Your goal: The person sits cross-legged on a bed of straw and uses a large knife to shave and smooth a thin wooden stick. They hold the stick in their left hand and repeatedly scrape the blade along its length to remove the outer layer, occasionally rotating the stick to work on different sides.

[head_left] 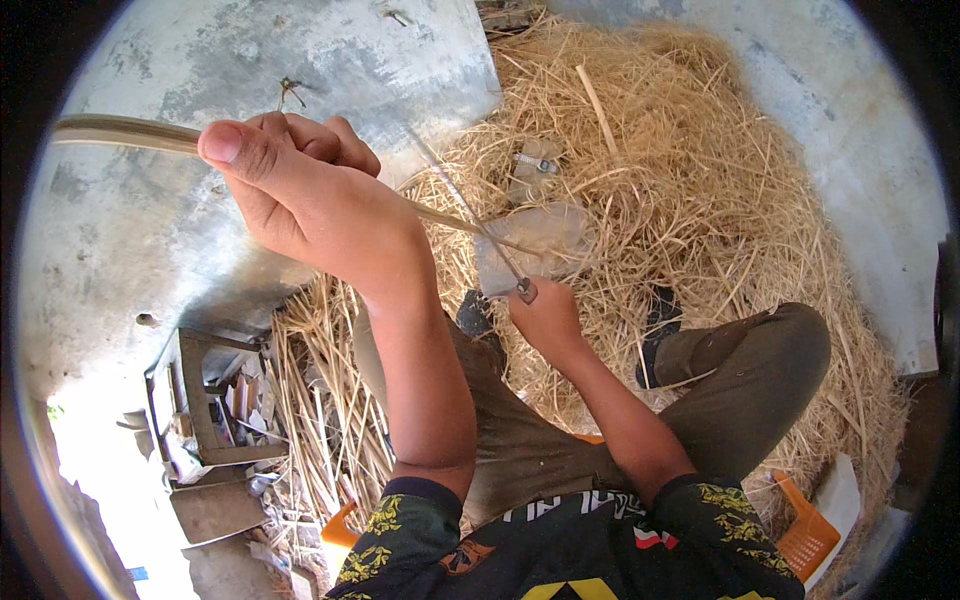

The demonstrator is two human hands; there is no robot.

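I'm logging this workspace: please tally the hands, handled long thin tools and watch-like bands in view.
Hands (left hand, right hand): 2
Long thin tool: 1
Watch-like band: 1
Total: 4

And there's the straw heap (700,170), across the floor's (921,410) far right!
Flat piece (552,226) amid it, beyond the legs (740,375); stalks (335,385) left, box frame (240,455) further left.

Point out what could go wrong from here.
The long, thin tool in the right hand, perhaps a blade, appears to cross the strip; a slip might nick the legs or feet.
The left hand is bare, so the strip's edge could cut it.
Loose straw-like fibres might snag the strip.
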